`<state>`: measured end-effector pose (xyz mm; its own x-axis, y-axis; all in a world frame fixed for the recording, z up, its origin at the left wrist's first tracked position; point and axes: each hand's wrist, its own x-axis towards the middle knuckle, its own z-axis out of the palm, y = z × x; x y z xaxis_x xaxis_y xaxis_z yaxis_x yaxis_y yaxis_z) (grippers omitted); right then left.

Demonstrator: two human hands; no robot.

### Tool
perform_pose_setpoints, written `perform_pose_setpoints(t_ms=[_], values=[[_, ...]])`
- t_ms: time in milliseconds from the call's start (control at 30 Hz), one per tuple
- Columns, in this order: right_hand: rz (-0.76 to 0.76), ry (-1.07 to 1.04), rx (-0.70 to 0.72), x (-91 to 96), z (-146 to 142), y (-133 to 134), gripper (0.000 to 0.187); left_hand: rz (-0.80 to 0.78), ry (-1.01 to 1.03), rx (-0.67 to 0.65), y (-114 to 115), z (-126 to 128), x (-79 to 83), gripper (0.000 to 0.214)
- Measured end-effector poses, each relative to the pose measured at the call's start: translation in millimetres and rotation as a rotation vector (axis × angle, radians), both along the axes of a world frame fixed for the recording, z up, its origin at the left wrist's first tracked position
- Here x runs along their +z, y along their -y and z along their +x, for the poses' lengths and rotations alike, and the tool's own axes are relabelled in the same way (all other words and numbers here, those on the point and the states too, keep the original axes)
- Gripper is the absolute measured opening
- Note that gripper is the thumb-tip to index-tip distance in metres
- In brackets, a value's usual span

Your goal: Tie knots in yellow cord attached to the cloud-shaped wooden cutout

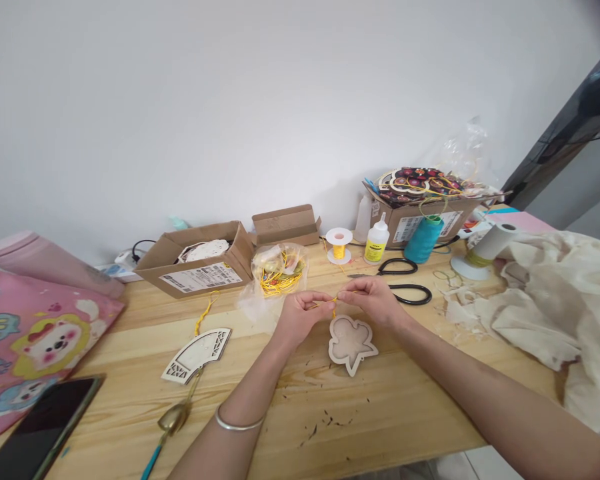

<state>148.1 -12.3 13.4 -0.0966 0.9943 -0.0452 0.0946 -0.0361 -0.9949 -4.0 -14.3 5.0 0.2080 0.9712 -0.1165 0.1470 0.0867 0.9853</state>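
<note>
My left hand [306, 313] and my right hand [369, 299] meet over the middle of the table, both pinching a thin yellow cord [335, 308]. The cord runs down to the top of a flower-shaped wooden piece [351, 341] with a pale raised rim and a beige inside, lying just below my fingers. To the left of my left arm lies a fan-shaped wooden piece [198, 355] with cut-out ends and a knotted yellow cord [201, 317] at its top.
Black-handled scissors [413, 294], a yellow-labelled glue bottle [377, 241], a spool of yellow cord [339, 251] and a teal thread cone [424, 240] stand or lie behind my right hand. Cardboard boxes [200, 277] line the wall. Cream cloth [545, 293] covers the right; a phone [43, 427] lies left.
</note>
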Motion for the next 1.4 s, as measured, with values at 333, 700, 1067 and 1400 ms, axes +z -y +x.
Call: perform_pose_setpoints(t_ms=[333, 700, 1067, 1400], values=[[-0.021, -0.027, 0.025, -2.3, 1.6, -0.9, 0.016, 0.018, -0.005, -0.001, 1.5, -0.2, -1.4, 0.026], [-0.067, -0.055, 0.03, -1.7, 3.5, -2.3, 0.015, -0.012, 0.037, -0.003, 0.8, 0.8, -0.9, 0.023], [-0.074, -0.031, 0.09, -2.2, 3.8, -1.0, 0.019, 0.038, 0.005, 0.027, 1.2, -4.2, 1.2, 0.023], [-0.046, -0.054, 0.101, -5.3, 2.9, 0.5, 0.02, 0.071, -0.005, 0.022, -1.8, -3.0, -3.7, 0.022]])
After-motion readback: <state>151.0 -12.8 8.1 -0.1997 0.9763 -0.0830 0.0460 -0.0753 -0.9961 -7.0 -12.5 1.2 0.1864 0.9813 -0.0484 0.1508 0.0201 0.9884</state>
